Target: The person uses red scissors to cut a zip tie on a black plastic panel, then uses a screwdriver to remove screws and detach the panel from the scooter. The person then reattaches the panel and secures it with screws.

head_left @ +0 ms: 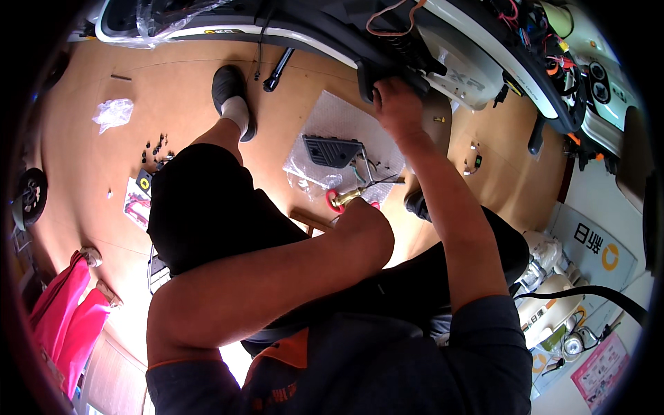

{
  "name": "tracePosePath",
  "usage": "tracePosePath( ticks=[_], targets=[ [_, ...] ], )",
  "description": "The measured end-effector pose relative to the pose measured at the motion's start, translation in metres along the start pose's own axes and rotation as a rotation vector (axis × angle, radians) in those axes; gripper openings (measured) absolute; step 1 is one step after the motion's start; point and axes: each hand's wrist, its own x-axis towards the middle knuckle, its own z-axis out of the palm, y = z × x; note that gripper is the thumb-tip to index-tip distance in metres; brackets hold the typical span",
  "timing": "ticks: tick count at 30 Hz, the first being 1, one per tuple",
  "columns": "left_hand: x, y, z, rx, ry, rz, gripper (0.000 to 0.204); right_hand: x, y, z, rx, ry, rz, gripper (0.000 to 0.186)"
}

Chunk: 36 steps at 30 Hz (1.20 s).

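My right hand [399,108] reaches up to the dark lower part [371,77] of a white and black scooter body [304,41], its fingers bent against the edge. My left hand [356,216] is bent down at the wrist between my knees, its fingers hidden. Just beyond it lies a red-handled tool [335,201] beside a brass-coloured piece; I cannot tell if the hand touches them. On a sheet of bubble wrap [325,114] rests a black ribbed plastic panel [332,151]. Pliers [366,164] and a thin screwdriver-like rod [386,180] lie beside the panel.
Small black parts [155,146] are scattered on the floor at left, near crumpled clear plastic [113,114]. A black bar-shaped tool [278,69] lies below the scooter. Exposed wiring [564,63] shows at upper right. My left shoe [229,90] stands left of the bubble wrap.
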Motion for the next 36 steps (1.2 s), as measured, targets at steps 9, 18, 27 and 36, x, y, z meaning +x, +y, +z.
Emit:
tracePosePath(
  ticks=[9, 18, 27, 36],
  targets=[
    [-0.006, 0.005, 0.008, 0.002, -0.030, 0.052, 0.017, -0.016, -0.020, -0.005, -0.075, 0.003, -0.017, 0.041],
    [-0.007, 0.008, 0.010, 0.038, -0.056, 0.031, 0.017, -0.036, -0.041, -0.014, -0.007, 0.032, 0.024, 0.052],
    [-0.013, 0.007, 0.017, -0.117, 0.014, 0.055, 0.017, -0.143, -0.042, 0.070, 0.161, -0.361, 0.180, 0.054],
    [-0.012, -0.003, -0.002, -0.101, -0.020, -0.030, 0.018, -0.135, -0.045, 0.106, 0.193, -0.824, 0.124, 0.028]
  ],
)
